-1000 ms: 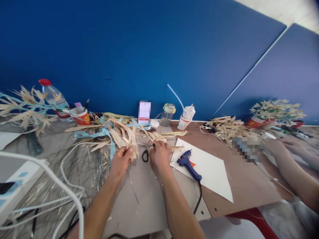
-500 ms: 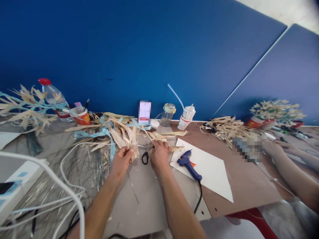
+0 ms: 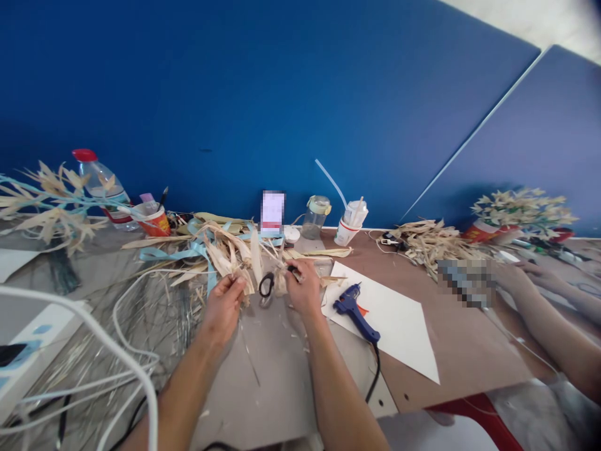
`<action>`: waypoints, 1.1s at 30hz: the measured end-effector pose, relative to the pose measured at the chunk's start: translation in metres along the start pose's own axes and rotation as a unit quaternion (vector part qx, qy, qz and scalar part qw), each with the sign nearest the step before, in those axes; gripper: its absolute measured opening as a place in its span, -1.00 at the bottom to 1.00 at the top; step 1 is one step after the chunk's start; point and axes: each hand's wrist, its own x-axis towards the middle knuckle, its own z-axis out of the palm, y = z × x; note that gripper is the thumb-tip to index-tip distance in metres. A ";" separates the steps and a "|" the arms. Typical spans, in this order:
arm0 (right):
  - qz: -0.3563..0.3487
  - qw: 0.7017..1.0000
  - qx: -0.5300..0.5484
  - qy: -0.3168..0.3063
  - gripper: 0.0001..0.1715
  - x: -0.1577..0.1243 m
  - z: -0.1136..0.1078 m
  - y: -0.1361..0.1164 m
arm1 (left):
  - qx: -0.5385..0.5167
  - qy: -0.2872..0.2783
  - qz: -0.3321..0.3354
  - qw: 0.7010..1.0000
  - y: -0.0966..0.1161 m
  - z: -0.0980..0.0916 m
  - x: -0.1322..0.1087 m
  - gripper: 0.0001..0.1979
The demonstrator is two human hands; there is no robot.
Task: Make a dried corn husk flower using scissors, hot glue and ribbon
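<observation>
My left hand (image 3: 225, 304) is closed, thumb and fingers pinching a pale strip of dried husk (image 3: 245, 282). A thin wire (image 3: 251, 357) runs down across the table just below that hand. My right hand (image 3: 304, 288) is closed around one black handle of a pair of scissors (image 3: 266, 285); the other handle loop sticks out to the left, between my hands. The blades are hard to make out against the scraps. Behind both hands lies a loose heap of husks (image 3: 220, 250) mixed with light blue ribbon (image 3: 178, 252).
A blue glue gun (image 3: 354, 312) lies on white paper (image 3: 408, 332) at right. Behind stand a phone (image 3: 273, 210), a jar (image 3: 317, 216) and a paper cup (image 3: 346, 232). White cables (image 3: 145, 363) cross the left side. Another person's hands (image 3: 511, 279) are at far right.
The scissors have swung round in my right hand, their free loop moving left and up. My left hand has moved slightly left and the husk strip has shifted with it.
</observation>
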 end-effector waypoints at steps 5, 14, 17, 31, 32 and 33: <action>0.033 0.992 0.104 -0.069 -0.76 -0.009 0.016 -0.008 | -0.041 -0.066 -0.005 0.997 0.005 0.002 -0.005 -0.76; 0.026 0.973 0.128 -0.188 -0.72 -0.033 0.038 -0.024 | -0.116 -0.010 0.021 0.993 0.006 -0.004 0.002 -0.72; -0.055 0.986 0.034 -0.151 -0.71 -0.038 0.029 -0.037 | -0.132 0.036 0.027 0.990 0.008 -0.004 0.005 -0.68; -0.069 0.917 -0.238 -0.312 -0.50 -0.042 0.016 -0.055 | -0.073 0.031 0.031 0.996 0.003 0.001 0.004 -0.69; -0.057 0.918 -0.235 -0.316 -0.54 -0.041 0.016 -0.054 | -0.070 0.025 0.030 0.997 0.003 0.001 0.004 -0.70; -0.040 0.921 -0.226 -0.314 -0.58 -0.039 0.016 -0.052 | -0.066 0.018 0.032 0.997 0.002 0.000 0.004 -0.71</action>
